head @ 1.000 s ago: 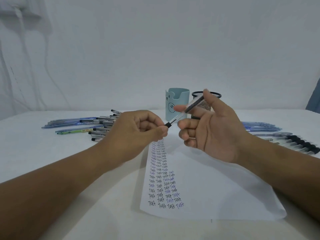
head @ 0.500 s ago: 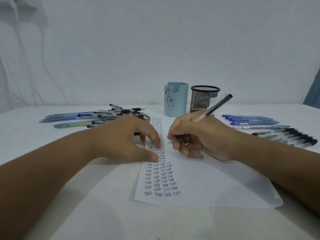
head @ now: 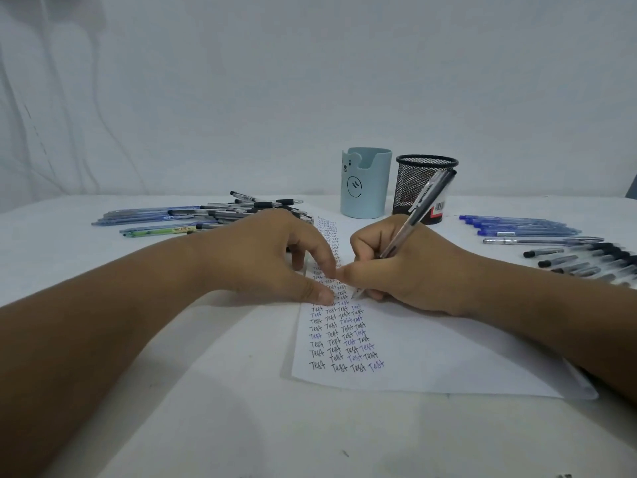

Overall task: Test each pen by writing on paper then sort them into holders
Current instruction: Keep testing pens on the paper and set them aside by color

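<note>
My right hand [head: 403,267] grips a clear pen with a black cap [head: 422,208], its tip down on the white paper [head: 431,353] beside columns of the written word "Test". My left hand [head: 272,260] presses its thumb and fingertips on the paper's left edge; whether it holds anything underneath is hidden. Behind the paper stand a light blue bear-face holder [head: 365,182] and a black mesh holder [head: 418,181]; the pen's upper end crosses in front of the mesh one.
A pile of mixed pens [head: 193,219] lies at the back left. On the right lie a row of blue pens [head: 517,225], a single clear pen [head: 541,241] and a row of black-capped pens [head: 593,262]. White cloth covers the table [head: 172,426].
A second ago both hands were raised, the left pulling at the pen's tip end. Both hands came down to the paper, and the right hand has slid the pen tip lower along the column.
</note>
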`<state>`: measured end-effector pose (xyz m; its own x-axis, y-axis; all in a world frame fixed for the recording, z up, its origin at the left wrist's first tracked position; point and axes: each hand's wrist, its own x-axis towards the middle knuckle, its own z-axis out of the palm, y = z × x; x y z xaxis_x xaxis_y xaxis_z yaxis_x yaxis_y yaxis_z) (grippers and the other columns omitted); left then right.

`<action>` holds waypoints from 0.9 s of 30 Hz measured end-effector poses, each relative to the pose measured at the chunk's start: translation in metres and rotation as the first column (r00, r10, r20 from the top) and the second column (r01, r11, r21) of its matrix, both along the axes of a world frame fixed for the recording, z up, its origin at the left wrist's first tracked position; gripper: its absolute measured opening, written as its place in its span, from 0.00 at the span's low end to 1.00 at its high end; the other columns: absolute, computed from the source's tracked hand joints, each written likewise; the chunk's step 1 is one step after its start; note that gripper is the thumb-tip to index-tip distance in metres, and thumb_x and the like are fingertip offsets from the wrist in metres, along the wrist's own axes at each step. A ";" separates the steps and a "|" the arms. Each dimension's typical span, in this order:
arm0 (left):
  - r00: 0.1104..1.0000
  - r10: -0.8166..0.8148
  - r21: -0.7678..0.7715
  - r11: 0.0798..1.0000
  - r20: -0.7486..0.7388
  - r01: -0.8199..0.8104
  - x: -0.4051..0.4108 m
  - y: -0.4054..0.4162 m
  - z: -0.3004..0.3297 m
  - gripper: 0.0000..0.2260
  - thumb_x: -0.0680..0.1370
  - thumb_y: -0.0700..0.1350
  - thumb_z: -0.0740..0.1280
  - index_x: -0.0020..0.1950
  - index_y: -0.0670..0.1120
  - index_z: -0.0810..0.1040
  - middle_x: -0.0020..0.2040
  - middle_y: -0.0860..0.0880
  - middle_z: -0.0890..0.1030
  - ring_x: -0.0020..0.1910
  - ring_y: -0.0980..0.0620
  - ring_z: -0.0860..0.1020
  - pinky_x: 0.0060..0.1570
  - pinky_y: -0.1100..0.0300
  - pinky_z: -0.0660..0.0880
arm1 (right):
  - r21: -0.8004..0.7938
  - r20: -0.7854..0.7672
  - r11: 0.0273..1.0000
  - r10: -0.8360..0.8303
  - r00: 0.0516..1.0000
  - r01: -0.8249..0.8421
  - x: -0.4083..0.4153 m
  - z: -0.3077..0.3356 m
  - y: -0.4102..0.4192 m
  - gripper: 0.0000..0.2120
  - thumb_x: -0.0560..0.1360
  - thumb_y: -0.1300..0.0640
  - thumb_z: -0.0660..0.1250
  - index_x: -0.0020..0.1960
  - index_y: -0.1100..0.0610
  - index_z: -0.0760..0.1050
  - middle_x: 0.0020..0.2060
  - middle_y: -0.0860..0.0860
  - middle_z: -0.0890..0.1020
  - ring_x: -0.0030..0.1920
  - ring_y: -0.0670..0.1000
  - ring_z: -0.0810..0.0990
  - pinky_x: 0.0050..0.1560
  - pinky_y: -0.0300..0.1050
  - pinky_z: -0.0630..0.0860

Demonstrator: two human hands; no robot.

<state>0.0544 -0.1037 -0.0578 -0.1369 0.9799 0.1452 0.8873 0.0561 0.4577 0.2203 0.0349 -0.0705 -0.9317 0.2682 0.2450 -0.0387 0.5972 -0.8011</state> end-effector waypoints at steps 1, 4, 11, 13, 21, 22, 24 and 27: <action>1.000 0.001 0.002 1.000 0.001 -0.001 0.000 0.000 0.000 0.14 0.65 0.61 0.80 0.48 0.61 0.85 0.51 0.58 0.83 0.44 0.59 0.78 0.44 0.62 0.70 | 0.009 0.004 1.000 -0.001 1.000 0.001 0.000 0.000 0.000 0.19 0.74 0.63 0.73 0.29 0.60 0.69 0.23 0.53 0.76 0.25 0.47 0.70 0.30 0.40 0.68; 1.000 0.000 0.003 1.000 0.006 0.000 -0.001 0.000 -0.001 0.15 0.64 0.62 0.80 0.48 0.62 0.85 0.52 0.57 0.83 0.45 0.58 0.78 0.45 0.62 0.70 | 0.015 0.014 1.000 -0.001 1.000 0.000 0.000 0.000 -0.001 0.19 0.73 0.64 0.73 0.28 0.59 0.68 0.23 0.53 0.76 0.25 0.48 0.71 0.31 0.41 0.69; 1.000 -0.003 -0.008 1.000 0.019 0.003 -0.001 0.000 0.000 0.13 0.67 0.60 0.80 0.48 0.62 0.85 0.53 0.57 0.83 0.45 0.58 0.78 0.44 0.61 0.70 | 0.017 0.009 1.000 0.002 1.000 -0.002 0.000 0.000 -0.001 0.19 0.73 0.68 0.71 0.28 0.59 0.68 0.22 0.51 0.75 0.23 0.44 0.70 0.27 0.34 0.67; 1.000 -0.001 -0.013 1.000 0.023 0.002 0.000 0.000 0.001 0.14 0.65 0.62 0.79 0.48 0.63 0.85 0.53 0.58 0.83 0.45 0.58 0.78 0.44 0.61 0.71 | 0.016 0.020 1.000 0.012 1.000 -0.012 0.001 0.001 -0.001 0.20 0.73 0.68 0.71 0.28 0.59 0.67 0.22 0.52 0.75 0.23 0.44 0.69 0.27 0.34 0.66; 1.000 -0.002 -0.019 1.000 0.023 0.003 -0.002 0.001 -0.001 0.20 0.60 0.69 0.74 0.49 0.64 0.84 0.53 0.58 0.83 0.45 0.59 0.79 0.46 0.60 0.73 | 0.024 -0.002 1.000 0.011 1.000 -0.011 0.000 -0.001 -0.001 0.19 0.74 0.66 0.72 0.28 0.60 0.68 0.23 0.52 0.76 0.25 0.46 0.70 0.28 0.36 0.67; 1.000 -0.007 -0.019 1.000 0.028 0.008 -0.002 0.001 -0.001 0.20 0.60 0.69 0.73 0.49 0.64 0.84 0.53 0.58 0.83 0.46 0.58 0.79 0.46 0.60 0.73 | 0.033 -0.001 0.999 0.009 1.000 -0.009 0.000 -0.001 -0.001 0.19 0.74 0.66 0.72 0.28 0.60 0.68 0.23 0.51 0.75 0.25 0.46 0.70 0.28 0.37 0.67; 0.999 -0.016 -0.014 1.000 0.032 0.017 -0.002 0.001 -0.001 0.19 0.61 0.68 0.74 0.49 0.64 0.84 0.53 0.58 0.83 0.47 0.57 0.79 0.46 0.60 0.72 | 0.054 0.002 0.999 0.001 1.000 -0.001 0.000 -0.001 -0.001 0.20 0.73 0.67 0.71 0.27 0.57 0.67 0.22 0.50 0.75 0.25 0.46 0.70 0.29 0.37 0.68; 0.999 -0.015 -0.009 1.000 0.040 0.016 -0.002 -0.001 -0.001 0.18 0.61 0.67 0.76 0.48 0.64 0.84 0.53 0.57 0.83 0.47 0.57 0.80 0.46 0.60 0.72 | 0.054 -0.010 0.999 -0.004 1.000 0.005 0.000 -0.001 -0.001 0.20 0.74 0.67 0.71 0.27 0.57 0.67 0.22 0.51 0.75 0.25 0.46 0.72 0.31 0.39 0.72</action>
